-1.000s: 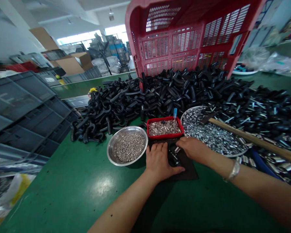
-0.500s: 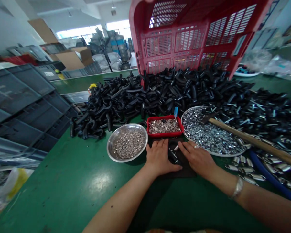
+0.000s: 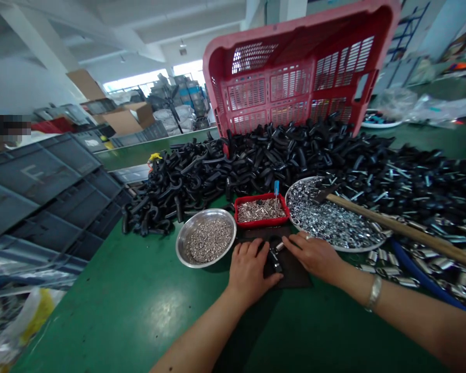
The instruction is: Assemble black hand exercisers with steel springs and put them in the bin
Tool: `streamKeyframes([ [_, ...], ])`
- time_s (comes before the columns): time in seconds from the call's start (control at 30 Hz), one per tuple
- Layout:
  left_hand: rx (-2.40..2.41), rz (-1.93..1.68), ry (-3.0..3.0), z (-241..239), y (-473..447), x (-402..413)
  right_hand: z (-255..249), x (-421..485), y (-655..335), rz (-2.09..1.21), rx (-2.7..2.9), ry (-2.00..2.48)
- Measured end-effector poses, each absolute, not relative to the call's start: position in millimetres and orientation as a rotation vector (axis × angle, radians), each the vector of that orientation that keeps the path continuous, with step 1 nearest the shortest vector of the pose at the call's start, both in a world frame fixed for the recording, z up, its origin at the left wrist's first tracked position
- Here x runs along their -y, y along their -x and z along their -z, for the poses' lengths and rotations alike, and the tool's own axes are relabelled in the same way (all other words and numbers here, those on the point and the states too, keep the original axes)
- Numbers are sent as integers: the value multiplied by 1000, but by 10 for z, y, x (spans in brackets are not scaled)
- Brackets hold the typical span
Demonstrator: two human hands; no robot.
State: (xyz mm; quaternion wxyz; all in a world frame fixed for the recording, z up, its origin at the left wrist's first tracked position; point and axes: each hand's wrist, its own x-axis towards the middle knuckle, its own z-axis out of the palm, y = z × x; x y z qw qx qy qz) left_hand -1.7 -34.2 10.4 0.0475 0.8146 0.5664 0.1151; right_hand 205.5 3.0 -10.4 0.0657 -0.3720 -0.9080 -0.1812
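Observation:
Palm down, my left hand [image 3: 247, 270] lies over a dark mat [image 3: 297, 277], its thumb and index finger around a small black curved part [image 3: 275, 265]. Some of that part is hidden by the fingers. A metal pin [image 3: 273, 255] shows on it. Beside the pin is a small coil spring [image 3: 280, 246], where the fingertips of my right hand [image 3: 316, 255] close in from the right; the right thumb is mostly hidden. Just beyond the hands stand a steel bowl [image 3: 179, 247] of small metal pieces and a red tray [image 3: 256, 224] of pins with a blue-handled tool [image 3: 276, 187].
A wide dish [image 3: 349, 249] of metal pieces stands at right, with a wooden-handled hammer [image 3: 396, 225] across it. Loose springs [image 3: 388, 271] lie nearby. Black curved parts [image 3: 264, 150] are heaped before a tipped red crate [image 3: 285, 93]. Grey crates [image 3: 42, 191] stand at left.
The view has tilted upward and shifted a little. Both hands stay at the black part and spring; the left fingers are slightly more bent, showing more of the part.

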Motion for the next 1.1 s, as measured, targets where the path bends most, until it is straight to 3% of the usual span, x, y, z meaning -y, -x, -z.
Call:
streamKeyframes([
  [0.17,-1710,-179,-2564,-52,-62,381,51,-129,-2084,484,2746,991],
  [0.3,-1641,-140,-2558,-293,-46,234,23,-187,-2150,349,2677,926],
  [0.5,-1210,75,-2433,-769,74,-120,-62,-167,-2175,-158,2583,949],
  [0.67,-1229,214,-1914,-595,132,-491,-140,-315,-2053,-482,2528,1158],
  [0.77,-1277,189,-1686,-429,133,-565,-154,-436,-1983,-657,2541,1233],
  [0.93,-1639,188,-2053,-366,79,-397,-138,-469,-1935,-694,2535,1316],
  [1.1,-1880,-175,-2148,-325,69,-171,-146,-417,-1898,-635,2500,1426],
])
